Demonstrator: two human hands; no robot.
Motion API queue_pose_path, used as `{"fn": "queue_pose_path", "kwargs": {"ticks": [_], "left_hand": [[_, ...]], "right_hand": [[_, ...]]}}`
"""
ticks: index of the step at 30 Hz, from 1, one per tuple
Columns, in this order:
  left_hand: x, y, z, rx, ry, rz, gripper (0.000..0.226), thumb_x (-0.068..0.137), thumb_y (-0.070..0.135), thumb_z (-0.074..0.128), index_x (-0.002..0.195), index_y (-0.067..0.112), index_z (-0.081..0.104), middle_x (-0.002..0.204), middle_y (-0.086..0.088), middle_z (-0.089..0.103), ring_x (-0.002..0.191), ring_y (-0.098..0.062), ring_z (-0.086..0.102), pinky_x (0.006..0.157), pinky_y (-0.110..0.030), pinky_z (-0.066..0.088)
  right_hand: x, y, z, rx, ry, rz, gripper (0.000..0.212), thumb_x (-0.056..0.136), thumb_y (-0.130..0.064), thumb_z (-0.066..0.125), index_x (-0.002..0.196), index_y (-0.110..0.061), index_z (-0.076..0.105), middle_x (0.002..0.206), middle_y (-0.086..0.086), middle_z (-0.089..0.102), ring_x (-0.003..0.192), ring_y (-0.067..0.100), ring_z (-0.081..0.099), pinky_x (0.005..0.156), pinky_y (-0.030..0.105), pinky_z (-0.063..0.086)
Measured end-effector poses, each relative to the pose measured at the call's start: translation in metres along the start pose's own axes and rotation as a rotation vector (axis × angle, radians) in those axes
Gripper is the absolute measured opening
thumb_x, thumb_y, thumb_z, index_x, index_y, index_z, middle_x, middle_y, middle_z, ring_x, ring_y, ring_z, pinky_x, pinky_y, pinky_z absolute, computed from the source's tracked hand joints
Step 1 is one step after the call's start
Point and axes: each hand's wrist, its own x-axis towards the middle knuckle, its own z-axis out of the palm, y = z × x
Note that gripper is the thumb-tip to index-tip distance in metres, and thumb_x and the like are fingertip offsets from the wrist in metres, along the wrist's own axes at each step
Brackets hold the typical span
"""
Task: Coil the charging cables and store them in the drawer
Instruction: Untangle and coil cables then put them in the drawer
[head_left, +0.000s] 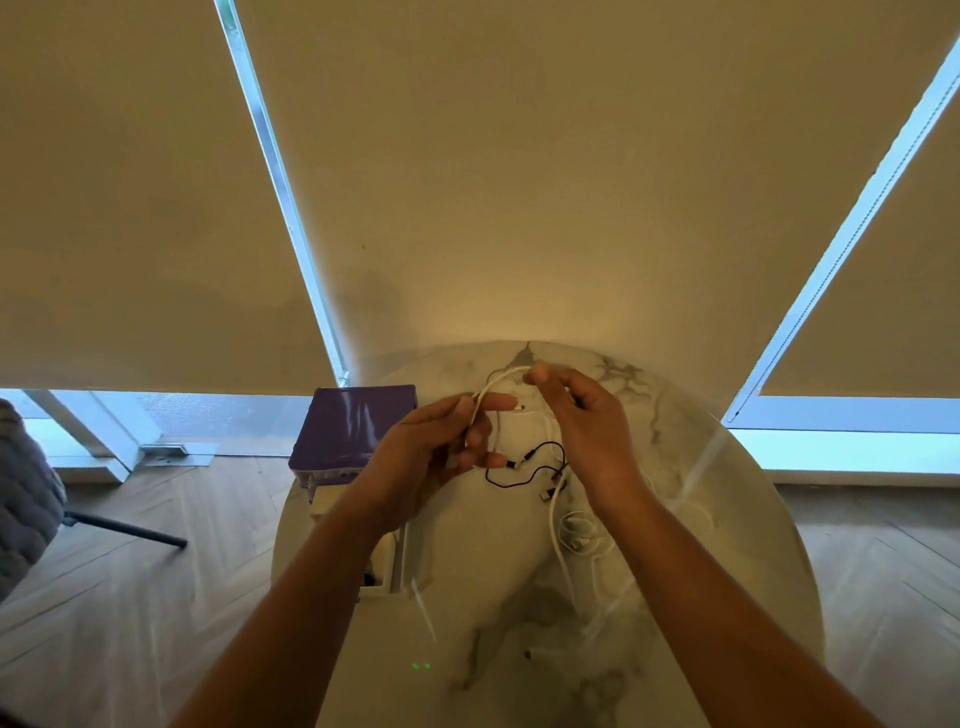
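A white charging cable (557, 525) runs between both hands above a round marble table (519, 597). My left hand (441, 441) pinches one stretch of it between thumb and fingers, with a loop arching up from there. My right hand (576, 415) pinches the top of that loop at its fingertips. The rest of the white cable trails down across the table toward me. A thin black cable (524, 467) lies loosely on the table below and between the hands. A purple drawer box (358, 431) stands at the table's left edge, its white drawer (397, 566) pulled open toward me.
More white cable (582, 535) lies in a loose heap right of the trailing strand. Beige roller blinds fill the wall behind the table. A grey chair (26, 499) stands at the far left on the wooden floor.
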Motion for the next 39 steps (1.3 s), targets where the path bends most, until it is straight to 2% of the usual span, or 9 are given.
{"fn": "queue_pose_path", "kwargs": {"ticks": [5, 13, 16, 20, 24, 26, 29, 32, 39], "left_hand": [[0.002, 0.001, 0.005, -0.054, 0.045, 0.027, 0.038, 0.099, 0.021, 0.033, 0.115, 0.0, 0.061, 0.052, 0.004, 0.034, 0.042, -0.007, 0.035, 0.093, -0.034, 0.05], [0.007, -0.01, 0.003, -0.278, 0.109, 0.059, 0.041, 0.102, 0.02, 0.03, 0.132, 0.0, 0.049, 0.063, 0.002, 0.035, 0.046, -0.005, 0.039, 0.076, -0.029, 0.05], [0.009, -0.012, 0.004, -0.27, 0.229, 0.094, 0.039, 0.103, 0.019, 0.029, 0.131, 0.0, 0.049, 0.062, 0.002, 0.045, 0.045, -0.004, 0.046, 0.086, -0.031, 0.055], [0.011, -0.013, -0.001, -0.244, 0.384, 0.158, 0.034, 0.103, 0.017, 0.034, 0.128, 0.003, 0.052, 0.062, 0.0, 0.054, 0.06, -0.012, 0.062, 0.1, -0.045, 0.047], [0.013, -0.007, -0.01, -0.024, 0.448, 0.175, 0.033, 0.103, 0.018, 0.033, 0.129, 0.008, 0.051, 0.075, 0.002, 0.07, 0.067, -0.011, 0.066, 0.089, -0.034, 0.053], [0.012, -0.005, -0.013, 0.165, 0.428, 0.158, 0.031, 0.103, 0.019, 0.031, 0.123, 0.013, 0.054, 0.081, 0.003, 0.074, 0.079, -0.013, 0.071, 0.086, -0.027, 0.053], [0.01, -0.005, -0.016, 0.399, 0.348, 0.087, 0.029, 0.103, 0.021, 0.031, 0.113, 0.023, 0.058, 0.083, -0.002, 0.075, 0.09, -0.02, 0.071, 0.096, -0.039, 0.045], [0.005, -0.008, -0.009, 0.518, 0.224, -0.023, 0.03, 0.104, 0.023, 0.031, 0.112, 0.022, 0.06, 0.077, -0.005, 0.073, 0.078, -0.022, 0.072, 0.093, -0.044, 0.049], [-0.007, -0.006, 0.004, 0.537, -0.041, -0.143, 0.037, 0.104, 0.021, 0.031, 0.107, 0.013, 0.067, 0.059, -0.002, 0.058, 0.057, -0.027, 0.05, 0.062, -0.021, 0.049]], "right_hand": [[-0.015, 0.019, 0.016, -0.137, -0.149, 0.029, 0.025, 0.101, -0.034, 0.042, 0.086, -0.036, 0.062, 0.079, -0.013, 0.061, 0.073, 0.0, 0.054, 0.068, 0.017, 0.042], [-0.042, 0.048, 0.029, -0.417, -0.393, 0.09, 0.025, 0.101, -0.036, 0.035, 0.096, -0.032, 0.059, 0.067, -0.013, 0.048, 0.061, 0.003, 0.047, 0.068, 0.031, 0.042], [-0.053, 0.045, 0.025, -0.556, -0.408, 0.016, 0.031, 0.101, -0.04, 0.036, 0.107, -0.028, 0.063, 0.068, -0.011, 0.052, 0.058, 0.003, 0.046, 0.065, 0.029, 0.044], [-0.061, 0.024, 0.011, -0.617, -0.41, -0.001, 0.045, 0.094, -0.057, 0.04, 0.079, -0.028, 0.071, 0.047, -0.014, 0.051, 0.045, 0.001, 0.045, 0.054, 0.022, 0.034], [-0.07, 0.008, -0.005, -0.57, -0.387, 0.042, 0.054, 0.091, -0.06, 0.041, 0.06, -0.023, 0.063, 0.04, -0.017, 0.048, 0.038, 0.002, 0.043, 0.053, 0.021, 0.037], [-0.073, -0.001, -0.012, -0.537, -0.348, 0.011, 0.05, 0.092, -0.056, 0.045, 0.06, -0.023, 0.062, 0.043, -0.017, 0.05, 0.041, 0.002, 0.044, 0.056, 0.022, 0.04], [-0.074, -0.014, -0.022, -0.545, -0.322, -0.085, 0.037, 0.092, -0.047, 0.051, 0.067, -0.022, 0.063, 0.052, -0.01, 0.052, 0.048, 0.004, 0.045, 0.056, 0.026, 0.04], [-0.068, -0.024, -0.028, -0.588, -0.235, -0.181, 0.02, 0.088, -0.04, 0.055, 0.078, -0.027, 0.066, 0.067, -0.011, 0.061, 0.06, 0.003, 0.053, 0.057, 0.021, 0.041], [-0.039, -0.022, -0.041, -0.522, -0.145, -0.358, 0.011, 0.084, -0.036, 0.065, 0.074, -0.036, 0.061, 0.073, -0.008, 0.051, 0.07, 0.008, 0.049, 0.063, 0.025, 0.04]]}}
